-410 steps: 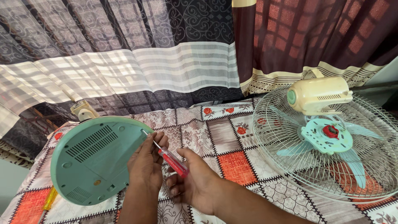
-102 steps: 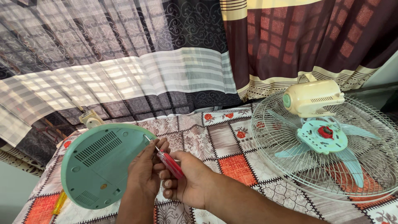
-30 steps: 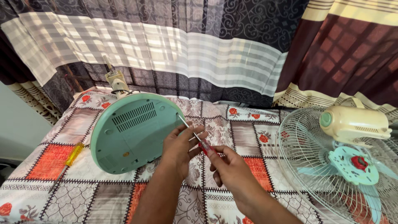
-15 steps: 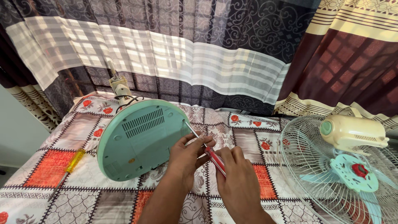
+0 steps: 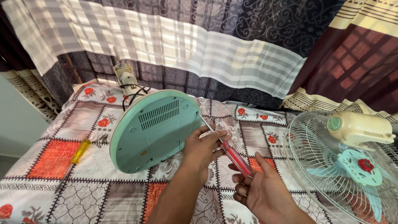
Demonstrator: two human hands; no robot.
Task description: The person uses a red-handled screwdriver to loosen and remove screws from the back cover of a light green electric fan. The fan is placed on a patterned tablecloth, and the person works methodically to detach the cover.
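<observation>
Pinched between the fingers of the left hand (image 5: 202, 146) was the metal shaft of a red-handled screwdriver (image 5: 226, 146), its tip set against the right rim of a round mint-green fan base (image 5: 155, 129) standing tilted on edge. Beneath the red handle, the right hand (image 5: 260, 187) lay open, palm up, fingers just touching it. All this sat mid-bed on a patchwork bedspread (image 5: 54, 195); a yellow screwdriver (image 5: 74, 159) lay near the left edge, a fan cage (image 5: 331, 166) at the right.
</observation>
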